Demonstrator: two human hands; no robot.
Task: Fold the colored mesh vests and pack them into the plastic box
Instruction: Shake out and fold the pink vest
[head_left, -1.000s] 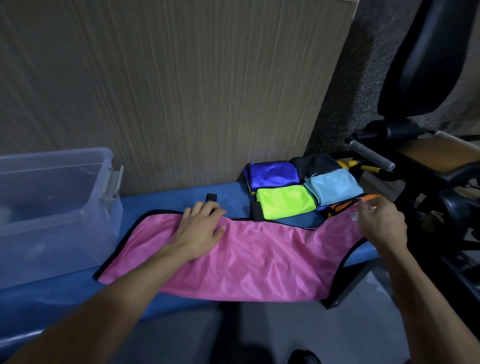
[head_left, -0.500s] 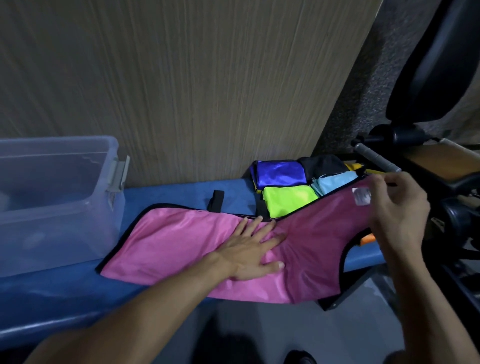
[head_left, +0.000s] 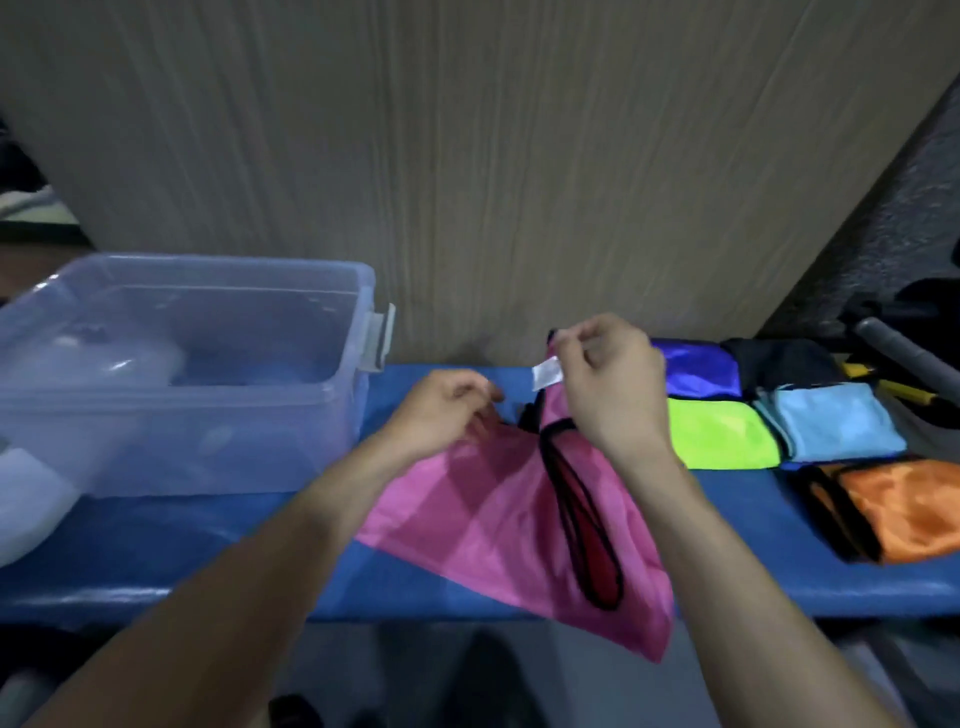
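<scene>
Open-topped plastic box (head_left: 343, 332) beside bench (head_left: 727, 571)

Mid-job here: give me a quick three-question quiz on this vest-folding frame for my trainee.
1. True or false: the pink vest already lies in the plastic box.
2. What does the right hand pinch? A) the vest's top edge by its white tag B) the orange vest C) the box latch
3. Which folded vest lies nearest the right hand: lime or light blue?

Key: 1 false; 2 A; 3 lime.
</scene>
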